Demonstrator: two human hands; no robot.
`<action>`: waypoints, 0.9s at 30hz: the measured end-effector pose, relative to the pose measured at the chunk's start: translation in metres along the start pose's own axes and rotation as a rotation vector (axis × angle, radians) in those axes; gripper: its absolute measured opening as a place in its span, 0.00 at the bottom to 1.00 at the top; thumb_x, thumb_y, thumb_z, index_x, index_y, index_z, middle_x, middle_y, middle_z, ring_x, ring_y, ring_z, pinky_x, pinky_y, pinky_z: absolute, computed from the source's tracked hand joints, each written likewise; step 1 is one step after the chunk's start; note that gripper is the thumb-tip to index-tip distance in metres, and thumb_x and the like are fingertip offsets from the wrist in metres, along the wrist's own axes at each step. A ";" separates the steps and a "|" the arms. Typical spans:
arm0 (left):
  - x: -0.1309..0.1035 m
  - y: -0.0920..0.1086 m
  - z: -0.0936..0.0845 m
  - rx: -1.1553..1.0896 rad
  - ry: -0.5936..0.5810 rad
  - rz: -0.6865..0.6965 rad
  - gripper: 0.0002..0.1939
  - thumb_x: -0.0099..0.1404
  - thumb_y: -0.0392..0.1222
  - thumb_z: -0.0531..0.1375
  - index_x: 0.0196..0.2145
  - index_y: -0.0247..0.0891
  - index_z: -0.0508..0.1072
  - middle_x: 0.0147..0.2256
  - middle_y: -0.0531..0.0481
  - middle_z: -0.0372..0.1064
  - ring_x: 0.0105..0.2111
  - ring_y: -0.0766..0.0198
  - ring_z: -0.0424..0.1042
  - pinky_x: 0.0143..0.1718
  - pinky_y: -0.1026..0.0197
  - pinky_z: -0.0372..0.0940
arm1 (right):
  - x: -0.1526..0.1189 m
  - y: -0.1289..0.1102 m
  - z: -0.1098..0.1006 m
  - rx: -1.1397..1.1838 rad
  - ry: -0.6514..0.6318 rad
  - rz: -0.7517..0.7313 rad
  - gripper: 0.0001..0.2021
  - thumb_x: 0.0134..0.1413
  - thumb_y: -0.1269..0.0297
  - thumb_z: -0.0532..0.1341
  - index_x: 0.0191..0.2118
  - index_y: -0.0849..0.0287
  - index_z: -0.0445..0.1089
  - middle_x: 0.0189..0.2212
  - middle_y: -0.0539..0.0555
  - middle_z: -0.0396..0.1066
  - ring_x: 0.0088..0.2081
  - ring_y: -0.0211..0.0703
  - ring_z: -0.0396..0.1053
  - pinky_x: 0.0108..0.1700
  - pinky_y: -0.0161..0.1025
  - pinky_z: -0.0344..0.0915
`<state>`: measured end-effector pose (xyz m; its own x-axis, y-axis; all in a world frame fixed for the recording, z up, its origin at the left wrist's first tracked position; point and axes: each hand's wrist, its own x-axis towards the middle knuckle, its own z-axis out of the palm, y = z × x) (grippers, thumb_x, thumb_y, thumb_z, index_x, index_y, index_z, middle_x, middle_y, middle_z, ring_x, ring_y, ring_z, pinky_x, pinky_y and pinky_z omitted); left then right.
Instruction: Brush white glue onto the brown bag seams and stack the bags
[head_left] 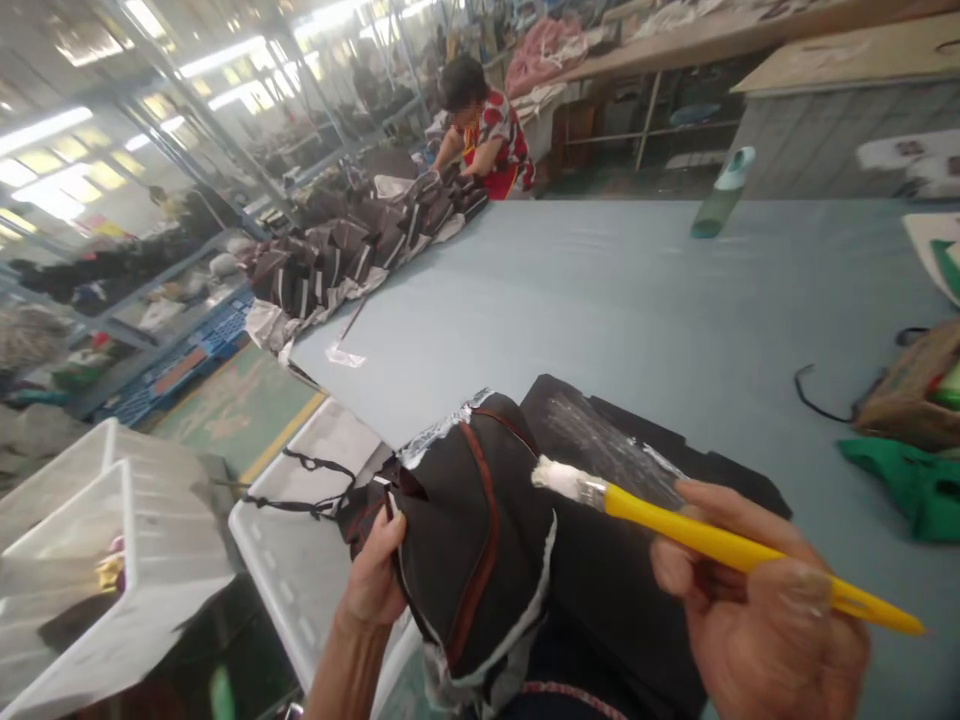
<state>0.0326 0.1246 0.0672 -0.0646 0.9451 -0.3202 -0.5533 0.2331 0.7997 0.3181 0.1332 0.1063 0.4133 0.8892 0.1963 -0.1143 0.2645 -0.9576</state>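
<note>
My left hand (375,570) grips the edge of a dark fabric piece (450,540) with reddish-brown piping, thumb on top. A shiny whitish smear runs along that piece's upper edge, and pale lining shows at its lower rim. In my right hand (765,610) is a paintbrush (697,535) with a yellow handle. Its bristles, coated in something white, are at the right edge of the fabric piece; whether they touch it I cannot tell. Beneath the brush lies a flat black sheet (622,440), streaked with white, on the light blue-grey table (570,300).
A row of similar dark pieces (360,240) lines the table's far left edge, where a person (487,135) bends over them. A bottle (721,195) stands at the back. To the right are green cloth (907,485) and a brown bag (915,390). White bins (120,500) stand left.
</note>
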 end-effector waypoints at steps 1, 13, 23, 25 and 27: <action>0.001 -0.001 -0.001 -0.019 -0.027 -0.014 0.20 0.57 0.44 0.77 0.46 0.41 0.83 0.38 0.51 0.85 0.33 0.62 0.84 0.42 0.67 0.78 | 0.000 -0.005 0.013 0.039 -0.024 0.016 0.19 0.71 0.46 0.57 0.43 0.54 0.79 0.19 0.47 0.70 0.20 0.36 0.67 0.20 0.30 0.64; 0.012 -0.002 -0.021 -0.007 -0.156 -0.233 0.23 0.58 0.50 0.76 0.48 0.41 0.79 0.35 0.49 0.82 0.38 0.57 0.84 0.52 0.57 0.77 | 0.003 0.003 0.083 0.078 -0.107 -0.026 0.11 0.72 0.57 0.61 0.41 0.55 0.78 0.20 0.46 0.70 0.20 0.32 0.66 0.21 0.28 0.63; 0.015 -0.005 -0.048 -0.033 -0.167 -0.323 0.22 0.60 0.49 0.75 0.51 0.44 0.81 0.40 0.48 0.84 0.45 0.52 0.84 0.58 0.52 0.74 | -0.018 0.011 0.088 0.100 -0.077 0.003 0.10 0.73 0.57 0.60 0.41 0.52 0.77 0.20 0.45 0.69 0.20 0.32 0.66 0.24 0.29 0.67; 0.013 -0.005 -0.053 -0.027 -0.163 -0.336 0.22 0.59 0.49 0.75 0.50 0.43 0.82 0.41 0.46 0.84 0.47 0.50 0.83 0.59 0.50 0.73 | -0.020 0.014 0.087 0.066 -0.025 -0.004 0.10 0.73 0.58 0.60 0.42 0.53 0.77 0.20 0.45 0.70 0.22 0.32 0.67 0.25 0.29 0.67; 0.011 -0.006 -0.057 -0.016 -0.165 -0.351 0.22 0.59 0.50 0.75 0.49 0.43 0.82 0.43 0.44 0.84 0.49 0.47 0.82 0.60 0.49 0.73 | -0.024 0.014 0.086 0.096 -0.010 -0.021 0.10 0.73 0.58 0.60 0.42 0.53 0.77 0.21 0.45 0.70 0.22 0.32 0.67 0.26 0.30 0.68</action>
<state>-0.0124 0.1210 0.0302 0.2649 0.8327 -0.4862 -0.5311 0.5468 0.6472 0.2291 0.1478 0.1062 0.4073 0.8868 0.2184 -0.1921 0.3169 -0.9288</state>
